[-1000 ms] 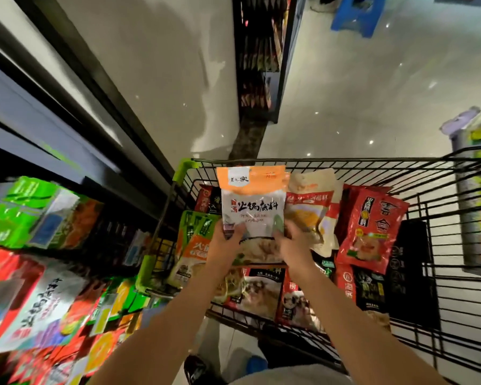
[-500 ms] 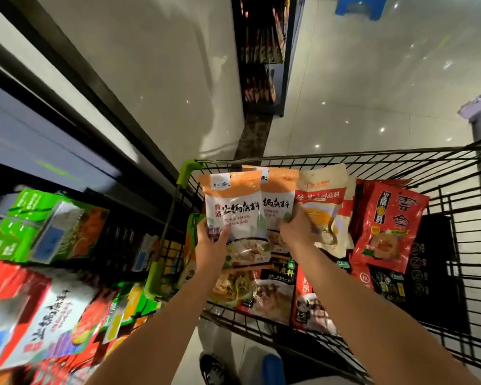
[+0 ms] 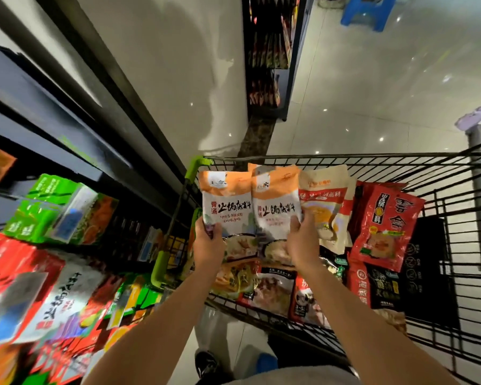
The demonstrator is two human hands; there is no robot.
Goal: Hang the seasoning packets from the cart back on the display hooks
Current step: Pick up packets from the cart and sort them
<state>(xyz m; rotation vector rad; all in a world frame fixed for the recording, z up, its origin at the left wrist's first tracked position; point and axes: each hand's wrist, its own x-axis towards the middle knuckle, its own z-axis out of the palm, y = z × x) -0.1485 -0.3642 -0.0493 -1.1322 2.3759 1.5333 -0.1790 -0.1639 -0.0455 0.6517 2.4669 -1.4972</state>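
Observation:
Two matching orange-and-white seasoning packets are held up side by side over the cart. My left hand grips the left packet by its lower edge. My right hand grips the right packet the same way. Below and behind them the black wire cart holds several more packets, among them a cream and red one and a red one. The display with hanging packets fills the left side, blurred.
A dark shelf unit stands across the aisle ahead. A blue stool sits on the glossy floor at the top right. The cart's green corner guard is close to the display. My shoes show below.
One packet was held by both hands a second ago. The hands have since drawn apart, each now holding its own packet, and the left packet has shifted leftward.

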